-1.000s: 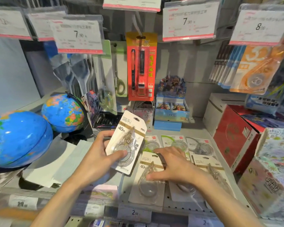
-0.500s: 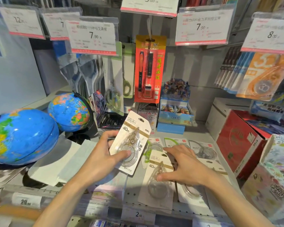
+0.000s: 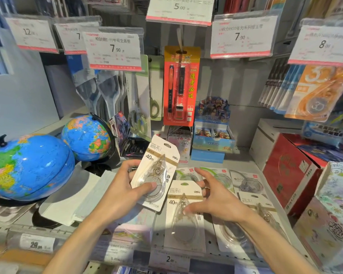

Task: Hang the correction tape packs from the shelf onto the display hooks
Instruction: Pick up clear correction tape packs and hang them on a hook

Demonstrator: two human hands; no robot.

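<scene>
My left hand (image 3: 120, 189) holds a white correction tape pack (image 3: 156, 171) tilted above the shelf, thumb pressed on its clear blister. A second identical pack (image 3: 183, 216) lies flat on the grey shelf (image 3: 244, 157). My right hand (image 3: 216, 200) hovers over this pack with fingers spread, thumb touching its blister. Several more packs (image 3: 246, 182) lie behind and to the right. Under the 7.90 price tag (image 3: 243, 36) the display hook is not visible; the wall below the tag is bare.
Two globes (image 3: 30, 167) stand at the left. A red pen pack (image 3: 180, 86) and scissors (image 3: 138, 107) hang at centre. Orange tape packs (image 3: 313, 91) hang at upper right. A red box (image 3: 289, 173) and a patterned box (image 3: 331, 214) crowd the right side.
My right hand lifted off the flat pack and spread its fingers. The left hand kept its pack, raised slightly. The view tilted a little.
</scene>
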